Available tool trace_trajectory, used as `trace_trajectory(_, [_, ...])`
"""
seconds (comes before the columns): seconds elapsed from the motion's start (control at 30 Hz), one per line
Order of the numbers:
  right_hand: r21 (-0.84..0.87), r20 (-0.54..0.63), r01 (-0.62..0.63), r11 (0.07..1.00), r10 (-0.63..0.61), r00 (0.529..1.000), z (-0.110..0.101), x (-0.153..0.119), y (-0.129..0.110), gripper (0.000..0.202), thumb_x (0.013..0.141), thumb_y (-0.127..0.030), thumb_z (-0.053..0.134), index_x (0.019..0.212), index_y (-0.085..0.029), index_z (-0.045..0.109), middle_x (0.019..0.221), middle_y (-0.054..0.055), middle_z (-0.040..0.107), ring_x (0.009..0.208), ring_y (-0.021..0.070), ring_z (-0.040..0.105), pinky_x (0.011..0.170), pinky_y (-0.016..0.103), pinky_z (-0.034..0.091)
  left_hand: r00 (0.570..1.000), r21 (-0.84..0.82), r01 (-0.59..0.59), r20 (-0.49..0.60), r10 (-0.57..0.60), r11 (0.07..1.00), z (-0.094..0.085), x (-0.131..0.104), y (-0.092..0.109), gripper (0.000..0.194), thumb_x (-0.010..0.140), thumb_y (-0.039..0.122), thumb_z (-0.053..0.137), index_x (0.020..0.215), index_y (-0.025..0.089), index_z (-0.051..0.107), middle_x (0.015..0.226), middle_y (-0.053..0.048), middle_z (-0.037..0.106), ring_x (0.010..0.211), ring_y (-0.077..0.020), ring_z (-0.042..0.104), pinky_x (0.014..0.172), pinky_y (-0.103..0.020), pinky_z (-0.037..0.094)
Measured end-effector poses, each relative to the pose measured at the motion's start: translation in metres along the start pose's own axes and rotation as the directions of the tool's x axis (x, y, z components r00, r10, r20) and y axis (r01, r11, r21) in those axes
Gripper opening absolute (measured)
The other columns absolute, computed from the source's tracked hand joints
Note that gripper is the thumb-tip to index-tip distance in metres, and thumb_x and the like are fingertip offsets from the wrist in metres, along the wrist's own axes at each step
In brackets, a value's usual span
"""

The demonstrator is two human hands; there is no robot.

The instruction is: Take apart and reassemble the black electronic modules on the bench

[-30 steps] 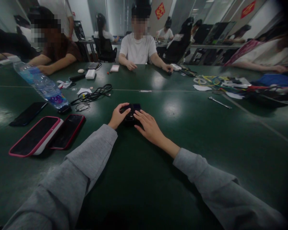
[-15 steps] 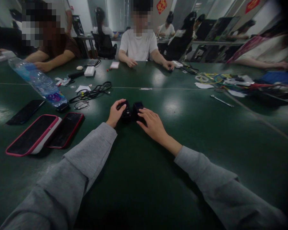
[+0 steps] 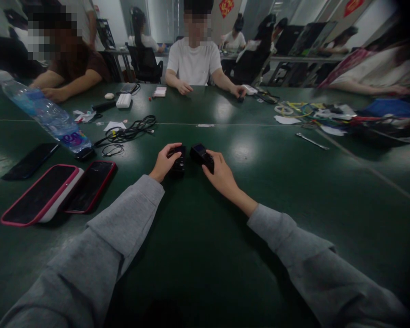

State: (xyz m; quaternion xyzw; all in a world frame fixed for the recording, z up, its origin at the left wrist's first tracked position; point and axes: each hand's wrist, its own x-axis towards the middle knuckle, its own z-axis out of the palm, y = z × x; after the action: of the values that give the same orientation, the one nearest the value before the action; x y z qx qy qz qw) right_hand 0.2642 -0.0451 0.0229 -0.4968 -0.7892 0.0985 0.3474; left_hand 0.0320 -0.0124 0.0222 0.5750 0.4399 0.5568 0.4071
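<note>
My left hand (image 3: 161, 163) is closed round a small black handheld device with buttons (image 3: 181, 165), thumb on top and fingers over its far end. Just to the right, my right hand (image 3: 222, 175) grips a second black handheld device with a small screen (image 3: 200, 150). That one lies slanted, its screen end pointing up and left, with the thumb along the near side and the fingers on the far side. A narrow gap separates the two devices. Both rest on or just over the dark green table (image 3: 191, 255); my fingers cover parts of each.
Left of my hands lie a pink-edged phone on a white block (image 3: 41, 193), a red-cased phone (image 3: 90, 187), a dark phone (image 3: 30, 160), a tilted water bottle (image 3: 51, 116) and black cables (image 3: 130, 130). To the right are a wrench (image 3: 312, 141) and tangled wires (image 3: 304, 109). People sit opposite.
The right-hand device has turned, so its top and screen show more, and my right hand has shifted slightly right with it. My left hand keeps its grip. The view has swung slightly right.
</note>
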Motion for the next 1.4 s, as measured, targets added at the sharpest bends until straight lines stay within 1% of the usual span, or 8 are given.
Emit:
trace_trajectory(0.13, [-0.009, 0.002, -0.026, 1.000, 0.026, 1.000, -0.002, -0.001, -0.003, 0.055, 0.093, -0.033, 0.051, 0.145, -0.017, 0.044, 0.137, 0.018, 0.051, 0.110, 0.0351, 0.063, 0.090, 0.057, 0.058, 1.000, 0.070, -0.021, 0.000, 0.021, 0.997, 0.001, -0.002, 0.003, 0.028, 0.086, 0.022, 0.068, 0.114, 0.020, 0.069, 0.123, -0.008, 0.069, 0.111, -0.0218, 0.066, 0.102, -0.043, 0.052])
trace_trajectory(0.23, [-0.007, 0.019, -0.013, 1.000, 0.013, 1.000, -0.003, -0.001, -0.006, 0.057, 0.094, -0.036, 0.051, 0.146, -0.015, 0.043, 0.138, 0.019, 0.051, 0.114, 0.0360, 0.062, 0.092, 0.057, 0.058, 0.999, 0.112, -0.035, -0.012, 0.037, 0.993, 0.001, -0.004, 0.005, 0.025, 0.087, 0.025, 0.069, 0.111, 0.020, 0.070, 0.120, -0.008, 0.071, 0.106, -0.0211, 0.067, 0.100, -0.042, 0.053])
trace_trajectory(0.43, [-0.044, 0.118, 0.087, 0.995, -0.082, 0.990, -0.002, -0.005, -0.012, 0.065, 0.096, -0.039, 0.048, 0.155, -0.015, 0.034, 0.152, 0.020, 0.042, 0.125, 0.0377, 0.057, 0.095, 0.057, 0.057, 0.998, 0.129, -0.057, -0.024, 0.060, 0.990, 0.002, -0.004, 0.004, 0.023, 0.087, 0.028, 0.069, 0.108, 0.019, 0.071, 0.115, -0.008, 0.072, 0.104, -0.0210, 0.067, 0.100, -0.042, 0.052])
trace_trajectory(0.57, [-0.037, 0.194, 0.154, 0.987, -0.144, 0.970, -0.005, -0.008, -0.017, 0.067, 0.099, -0.043, 0.047, 0.159, -0.017, 0.029, 0.153, 0.017, 0.043, 0.124, 0.0351, 0.059, 0.097, 0.055, 0.057, 0.996, 0.151, -0.083, -0.008, 0.085, 0.985, 0.001, -0.004, 0.004, 0.023, 0.088, 0.028, 0.067, 0.109, 0.019, 0.071, 0.117, -0.009, 0.072, 0.107, -0.0216, 0.067, 0.101, -0.042, 0.051])
trace_trajectory(0.7, [-0.041, 0.256, 0.196, 0.980, -0.179, 0.950, -0.008, -0.009, -0.021, 0.068, 0.101, -0.047, 0.047, 0.159, -0.019, 0.028, 0.155, 0.017, 0.042, 0.128, 0.0349, 0.057, 0.101, 0.057, 0.055, 0.992, 0.197, -0.122, 0.003, 0.124, 0.973, 0.000, -0.003, 0.003, 0.024, 0.089, 0.028, 0.066, 0.110, 0.019, 0.070, 0.118, -0.009, 0.071, 0.111, -0.0226, 0.065, 0.104, -0.043, 0.049])
trace_trajectory(1.03, [-0.050, 0.227, 0.213, 0.976, -0.197, 0.954, -0.010, -0.010, -0.023, 0.063, 0.102, -0.046, 0.049, 0.157, -0.020, 0.034, 0.150, 0.016, 0.050, 0.126, 0.0333, 0.060, 0.100, 0.058, 0.056, 0.996, 0.211, -0.094, 0.019, 0.092, 0.973, -0.001, -0.003, 0.003, 0.023, 0.090, 0.032, 0.063, 0.109, 0.022, 0.071, 0.120, -0.008, 0.070, 0.114, -0.0244, 0.063, 0.104, -0.045, 0.048])
trace_trajectory(1.23, [-0.030, 0.245, 0.222, 0.975, -0.208, 0.947, -0.013, -0.012, -0.026, 0.061, 0.102, -0.045, 0.049, 0.157, -0.022, 0.034, 0.150, 0.015, 0.050, 0.123, 0.0319, 0.061, 0.098, 0.055, 0.057, 0.995, 0.131, -0.090, 0.047, 0.084, 0.987, -0.002, -0.002, 0.004, 0.037, 0.085, 0.028, 0.067, 0.122, 0.023, 0.067, 0.129, -0.008, 0.067, 0.121, -0.0244, 0.062, 0.108, -0.044, 0.047])
trace_trajectory(1.4, [-0.011, 0.231, 0.250, 0.968, -0.241, 0.943, -0.014, -0.013, -0.028, 0.059, 0.101, -0.041, 0.051, 0.154, -0.018, 0.038, 0.145, 0.016, 0.052, 0.120, 0.0312, 0.062, 0.096, 0.052, 0.058, 0.997, 0.138, -0.074, 0.032, 0.070, 0.988, -0.003, -0.001, 0.001, 0.030, 0.085, 0.029, 0.068, 0.114, 0.023, 0.069, 0.126, -0.008, 0.069, 0.120, -0.0241, 0.062, 0.109, -0.045, 0.045])
